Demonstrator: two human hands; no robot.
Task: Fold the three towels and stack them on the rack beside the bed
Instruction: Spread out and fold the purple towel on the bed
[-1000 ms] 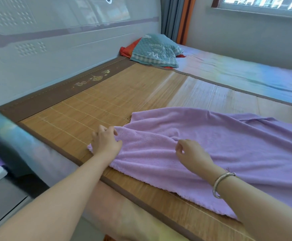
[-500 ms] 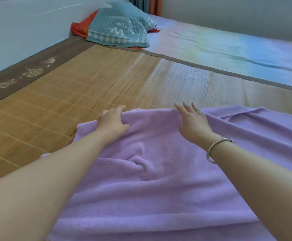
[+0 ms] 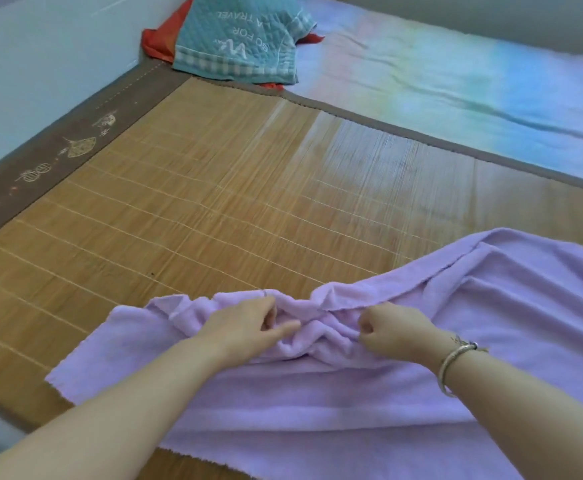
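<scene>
Both grips are now pinching bunched folds of the soft lilac terry towel (image 3: 369,403), left hand (image 3: 245,325) and right hand (image 3: 395,329) having drawn together near the towel's far edge, gathering rather than flattening it, so folding is only beginning.

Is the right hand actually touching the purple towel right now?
Touching. The head view shows the right hand curled round a bunched fold of the purple towel, pinching it.

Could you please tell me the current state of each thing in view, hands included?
Lilac terry towel: unfolded, bunched at its far edge, lying on the mat.
Left hand: gripping the bunched towel edge.
Right hand: fingers curled, pinching the towel edge.
Woven bamboo mat: spread flat.
Teal quilted pillow: lying over red cloth.
Silver bangle: on right wrist.
</scene>
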